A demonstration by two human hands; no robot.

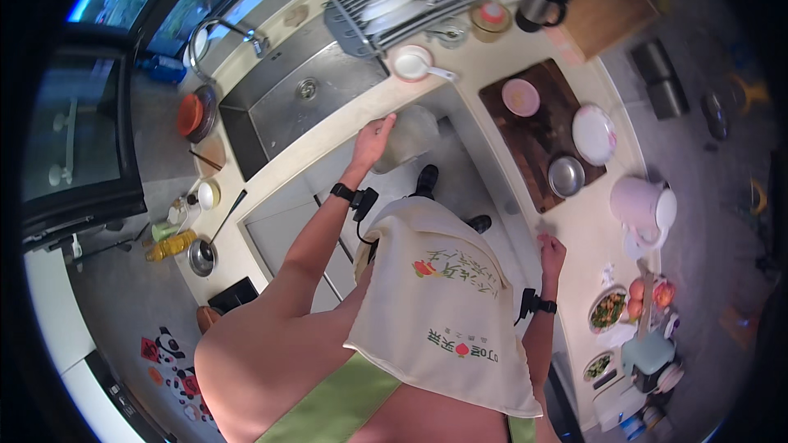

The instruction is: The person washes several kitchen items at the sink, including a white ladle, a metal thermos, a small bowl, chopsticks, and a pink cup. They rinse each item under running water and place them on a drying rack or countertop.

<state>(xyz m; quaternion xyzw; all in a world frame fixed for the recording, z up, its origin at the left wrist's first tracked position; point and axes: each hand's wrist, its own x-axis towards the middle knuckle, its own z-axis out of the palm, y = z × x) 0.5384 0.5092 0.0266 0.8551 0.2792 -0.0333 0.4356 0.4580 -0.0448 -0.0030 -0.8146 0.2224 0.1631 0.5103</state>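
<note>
My left hand point(371, 143) is over the front edge of the sink counter point(335, 114), beside a translucent bin point(414, 135) that stands lower down. Its fingertips are partly hidden, so a grip on the bin's rim cannot be made out. My right hand point(553, 253), fingers loosely curled, is by the edge of the right counter, below a dark wooden cutting board point(523, 135); nothing shows in it. On that board are a pink bowl point(521, 98) and a metal bowl point(566, 176), with a white plate point(594, 134) overlapping its right edge.
A steel sink point(326, 83) with a curved faucet point(196, 52) lies ahead, a dish rack point(406, 3) behind it. A white ladle point(440, 73) juts from a small bowl. A pink kettle point(634, 209) and dishes of food point(608, 311) line the right counter. Cabinets flank the floor.
</note>
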